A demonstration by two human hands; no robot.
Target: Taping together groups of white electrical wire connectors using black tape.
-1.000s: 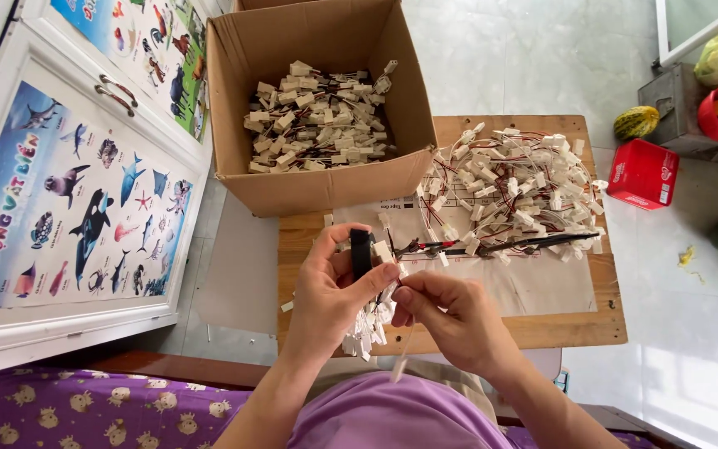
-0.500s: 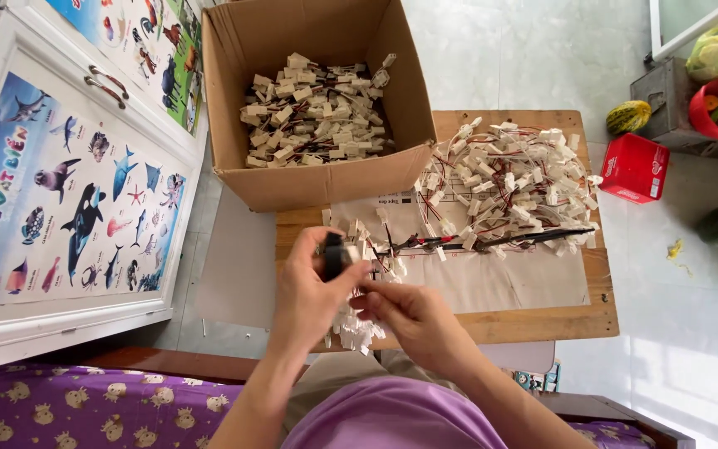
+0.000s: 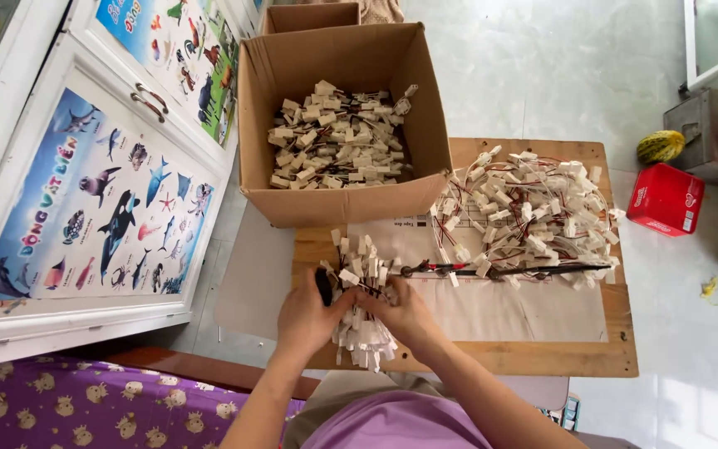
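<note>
- Two hands work together: the left hand and the right hand, both closed on one bundle of white connectors with red and black wires.
- The left hand's fingers are also clamped round a small black tool, which sticks up just above them.
- Connectors poke out above the fingers and hang below them; the bundle sits between the two hands, touching both.
- One larger heap of wired connectors lies well to the right of the fingers, with a thin black rod running along its near edge.
- Two cardboard boxes: the open box beyond the fingers holds loose connectors too many to count; a second box stands behind it.
- The surface is a low wooden board on a pale floor; a cabinet with animal posters stands to the left, and a red box far right.
</note>
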